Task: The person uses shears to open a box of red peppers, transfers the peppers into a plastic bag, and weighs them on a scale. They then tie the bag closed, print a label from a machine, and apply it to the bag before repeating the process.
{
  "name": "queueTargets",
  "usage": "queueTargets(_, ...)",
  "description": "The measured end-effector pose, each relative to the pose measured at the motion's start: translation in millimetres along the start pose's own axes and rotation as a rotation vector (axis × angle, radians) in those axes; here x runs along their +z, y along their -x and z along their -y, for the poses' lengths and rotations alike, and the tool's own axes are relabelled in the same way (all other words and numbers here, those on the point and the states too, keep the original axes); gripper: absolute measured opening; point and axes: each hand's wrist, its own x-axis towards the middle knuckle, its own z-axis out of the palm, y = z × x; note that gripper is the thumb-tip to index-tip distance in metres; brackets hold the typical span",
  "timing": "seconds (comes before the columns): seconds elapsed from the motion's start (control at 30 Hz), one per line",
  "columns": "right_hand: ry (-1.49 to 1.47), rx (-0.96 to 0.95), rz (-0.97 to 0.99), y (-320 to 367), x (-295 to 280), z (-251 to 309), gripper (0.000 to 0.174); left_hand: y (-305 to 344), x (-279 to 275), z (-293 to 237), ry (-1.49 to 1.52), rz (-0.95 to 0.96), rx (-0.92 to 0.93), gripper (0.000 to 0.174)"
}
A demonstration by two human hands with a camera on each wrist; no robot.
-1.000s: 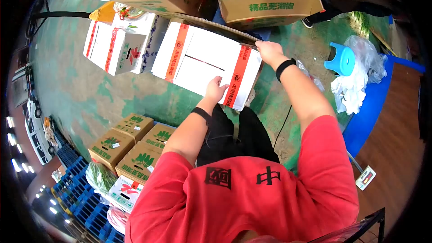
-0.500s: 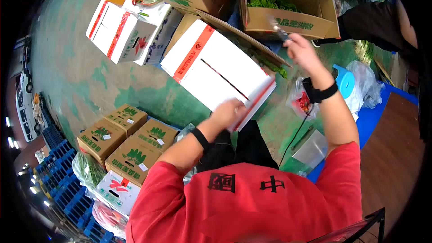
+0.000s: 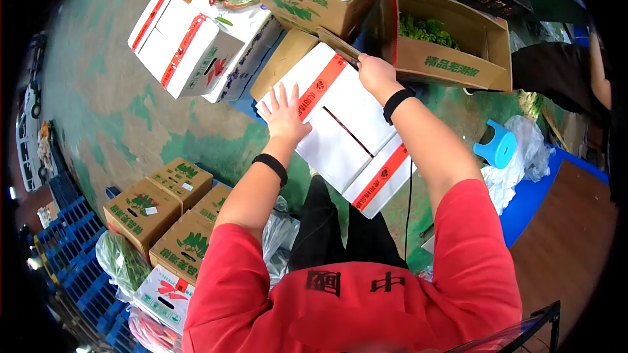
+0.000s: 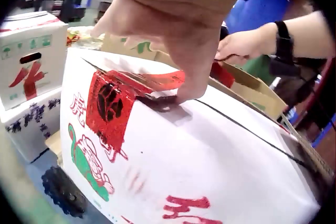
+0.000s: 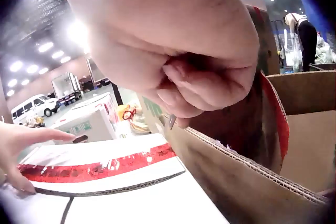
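Note:
A white carton [image 3: 327,150] with red printed tape [image 3: 320,85] across its top stands in front of my legs, beside a brown cardboard wall [image 5: 210,161]. My left hand [image 3: 286,114] lies on its far left end with fingers spread, over the tape. In the left wrist view the tape [image 4: 110,103] runs down the side, creased at the top edge. My right hand [image 3: 377,77] is curled at the carton's far edge, gripping a small knife; only its metal tip [image 5: 172,121] shows below the fingers. A second tape strip [image 3: 386,173] crosses the near end.
An open brown carton of green peppers [image 3: 428,31] stands behind, right. White boxes [image 3: 186,46] stand at left, brown boxes [image 3: 147,212] and blue pallets [image 3: 78,281] nearer. A blue stool [image 3: 497,146] is at right. Another person's dark-clothed leg [image 3: 549,68] is close to the cartons.
My left hand has moved from the carton's near end to its far left end and spread out. My right hand, raised with the knife half a second ago, has come to the far edge.

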Motion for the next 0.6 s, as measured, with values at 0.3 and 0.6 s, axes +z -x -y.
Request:
queueTargets(0.3, 0.144, -0.019, 0.065, -7, 0, -4, 0.023, -2, 28, -5, 0.075, -0.284, 0.351, 0.070)
queueTargets(0.6, 0.063, 0.033, -0.045, 74, 17, -52, 0.014, -15, 19, -8, -0.034, -0.475, 0.290, 0.045)
